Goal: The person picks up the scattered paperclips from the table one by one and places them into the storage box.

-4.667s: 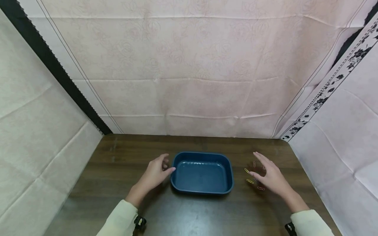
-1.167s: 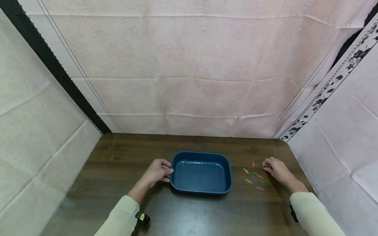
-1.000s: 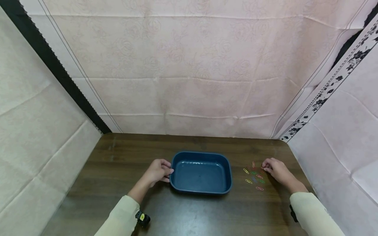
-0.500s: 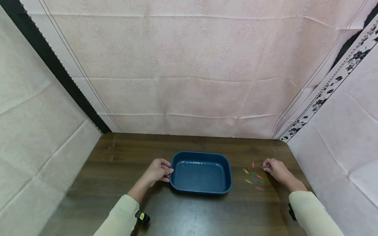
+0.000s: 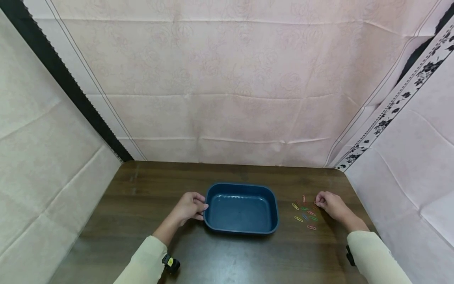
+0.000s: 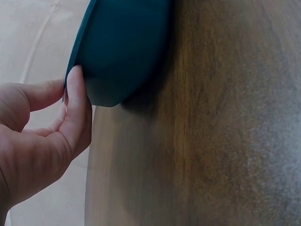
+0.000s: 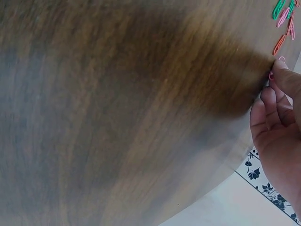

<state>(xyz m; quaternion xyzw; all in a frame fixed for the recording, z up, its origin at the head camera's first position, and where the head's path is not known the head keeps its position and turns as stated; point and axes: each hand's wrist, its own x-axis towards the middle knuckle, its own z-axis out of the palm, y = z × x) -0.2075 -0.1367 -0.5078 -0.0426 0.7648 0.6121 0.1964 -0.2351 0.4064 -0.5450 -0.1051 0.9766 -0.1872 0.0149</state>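
Note:
A dark blue rectangular tray [image 5: 242, 213] stands on the table with nothing inside it. My left hand [image 5: 189, 206] pinches its left rim between thumb and fingers; the left wrist view shows the tray's outer wall [image 6: 124, 52] beside the fingertips. To the right of the tray lie several paper clips, among them a yellow paper clip [image 5: 298, 218] and a pink paper clip [image 5: 311, 227]. At the right edge of this group, my right hand [image 5: 331, 206] pinches another pink paper clip [image 7: 271, 76] between thumb and index finger, close over the table. The fingertips partly hide that clip.
The brown wooden table [image 5: 227, 256] has pale cloth [image 5: 227, 118] hanging behind it and at both sides. An orange paper clip [image 7: 279, 45] and a green one [image 7: 278, 8] lie near the right hand. Black wrist devices sit at both pale sleeves.
Since the earliest frame, my right hand has come off from above the clips to their right edge and closed its fingertips on one. My left hand has taken hold of the tray's rim.

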